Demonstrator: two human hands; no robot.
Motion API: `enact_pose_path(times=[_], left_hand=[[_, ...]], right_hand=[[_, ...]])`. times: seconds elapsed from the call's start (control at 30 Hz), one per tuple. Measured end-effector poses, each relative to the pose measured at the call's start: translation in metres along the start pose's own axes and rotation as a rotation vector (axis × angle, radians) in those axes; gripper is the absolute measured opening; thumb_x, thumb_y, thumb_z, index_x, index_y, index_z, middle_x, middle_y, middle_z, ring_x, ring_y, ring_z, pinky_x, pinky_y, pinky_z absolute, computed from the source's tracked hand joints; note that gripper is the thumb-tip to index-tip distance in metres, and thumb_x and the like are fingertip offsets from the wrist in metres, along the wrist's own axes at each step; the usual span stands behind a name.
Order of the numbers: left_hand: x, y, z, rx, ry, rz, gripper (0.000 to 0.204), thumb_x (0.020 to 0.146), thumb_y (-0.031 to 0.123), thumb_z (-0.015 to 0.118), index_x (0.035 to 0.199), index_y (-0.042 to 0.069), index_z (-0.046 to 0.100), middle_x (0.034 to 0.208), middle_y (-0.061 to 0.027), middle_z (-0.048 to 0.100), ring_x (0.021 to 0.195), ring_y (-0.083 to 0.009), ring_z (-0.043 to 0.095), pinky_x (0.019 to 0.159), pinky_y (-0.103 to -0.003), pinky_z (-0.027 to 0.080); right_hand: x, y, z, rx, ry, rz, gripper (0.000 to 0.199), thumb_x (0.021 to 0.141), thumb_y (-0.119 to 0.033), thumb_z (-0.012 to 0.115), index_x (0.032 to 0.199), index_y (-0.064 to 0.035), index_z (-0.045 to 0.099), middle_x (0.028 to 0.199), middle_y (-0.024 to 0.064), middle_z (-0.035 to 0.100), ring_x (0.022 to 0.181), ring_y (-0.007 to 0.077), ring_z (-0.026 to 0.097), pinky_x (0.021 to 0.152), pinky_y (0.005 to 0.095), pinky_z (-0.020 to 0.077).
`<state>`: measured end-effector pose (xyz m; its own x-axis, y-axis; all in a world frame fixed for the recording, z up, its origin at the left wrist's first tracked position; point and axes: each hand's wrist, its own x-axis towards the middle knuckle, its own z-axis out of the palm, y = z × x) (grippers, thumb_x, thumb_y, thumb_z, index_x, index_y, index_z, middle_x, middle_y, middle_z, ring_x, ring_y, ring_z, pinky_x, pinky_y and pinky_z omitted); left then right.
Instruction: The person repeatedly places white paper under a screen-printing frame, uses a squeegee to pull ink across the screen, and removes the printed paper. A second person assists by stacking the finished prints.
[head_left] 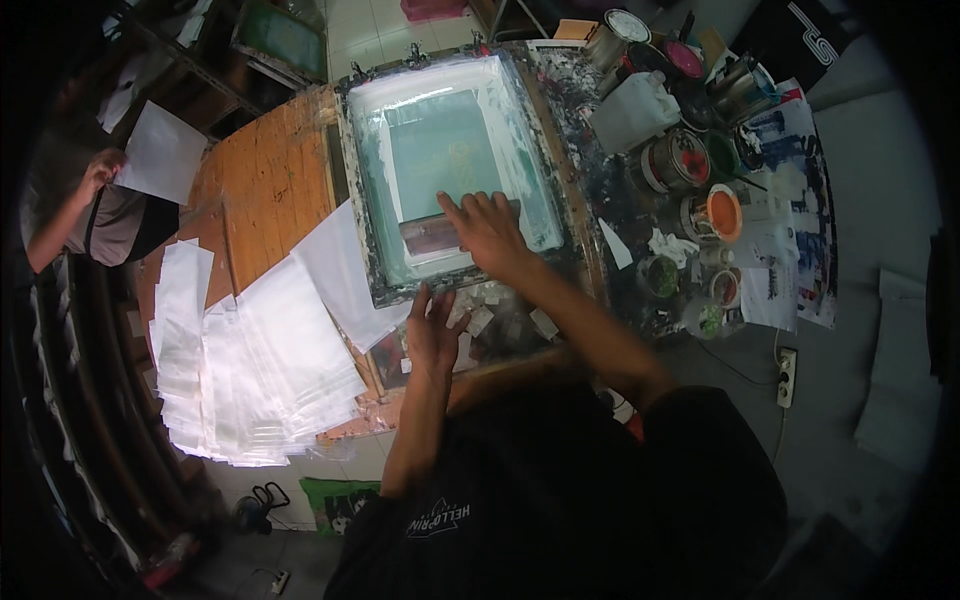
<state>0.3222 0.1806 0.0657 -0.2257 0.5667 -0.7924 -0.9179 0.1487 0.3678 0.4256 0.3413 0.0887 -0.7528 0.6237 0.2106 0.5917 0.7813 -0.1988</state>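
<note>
Right hand [488,228] reaches forward, fingers spread and pressed down on a squeegee [440,236] lying across the near part of the screen-printing frame [366,250]; grip underneath not visible. Left hand [434,326] rests flat on the frame's near edge, fingers fanned wide, holding nothing. Screen mesh pale teal with a darker rectangle. Clear plastic bags [262,360] fanned in a heap at left. Open ink cans [676,160] and an orange-filled tub [722,212] at right. Co-worker's hand [100,168] holds a white sheet [160,152], far left.
</note>
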Motion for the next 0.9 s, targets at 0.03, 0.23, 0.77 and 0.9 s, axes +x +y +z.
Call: enact_pose_path(times=[0.03,0.23,0.77,0.9], left_hand=[[0.000,-0.002,-0.001,-0.026,-0.004,0.006,0.072,0.103,0.038,0.055,0.158,0.006,0.022,0.157,-0.0178,0.032,0.147,-0.0307,0.037,0.119,-0.068,0.016],[0.012,0.000,-0.002,-0.079,0.013,-0.076,0.079,0.104,0.036,0.049,0.164,0.007,0.008,0.164,-0.0202,0.021,0.152,-0.0327,0.030,0.122,-0.065,0.010],[0.015,0.000,0.005,0.048,0.023,-0.055,0.078,0.106,0.046,0.043,0.162,0.002,0.013,0.166,-0.0212,0.020,0.151,-0.0337,0.029,0.119,-0.067,0.017],[0.014,0.001,0.002,0.014,0.066,-0.054,0.073,0.105,0.047,0.047,0.157,0.002,0.024,0.161,-0.0215,0.028,0.149,-0.0331,0.033,0.118,-0.068,0.018]], right_hand=[[-0.002,0.001,0.000,0.058,-0.012,0.024,0.058,0.084,-0.006,0.064,0.141,-0.0059,0.055,0.101,0.0125,0.060,0.099,0.0289,0.056,0.090,0.0455,0.0375],[-0.006,0.008,0.024,0.077,0.057,-0.045,0.067,0.081,-0.002,0.066,0.146,-0.0121,0.052,0.103,0.0120,0.054,0.100,0.0285,0.053,0.091,0.0530,0.0354],[0.180,0.118,0.080,-0.103,0.197,0.060,0.065,0.080,-0.005,0.076,0.141,-0.0196,0.058,0.103,0.0062,0.062,0.109,0.0259,0.059,0.106,0.0680,0.0269],[0.173,0.115,0.054,0.088,-0.075,0.035,0.056,0.083,-0.008,0.073,0.136,-0.0186,0.059,0.105,0.0082,0.065,0.110,0.0280,0.060,0.092,0.0525,0.0356]])
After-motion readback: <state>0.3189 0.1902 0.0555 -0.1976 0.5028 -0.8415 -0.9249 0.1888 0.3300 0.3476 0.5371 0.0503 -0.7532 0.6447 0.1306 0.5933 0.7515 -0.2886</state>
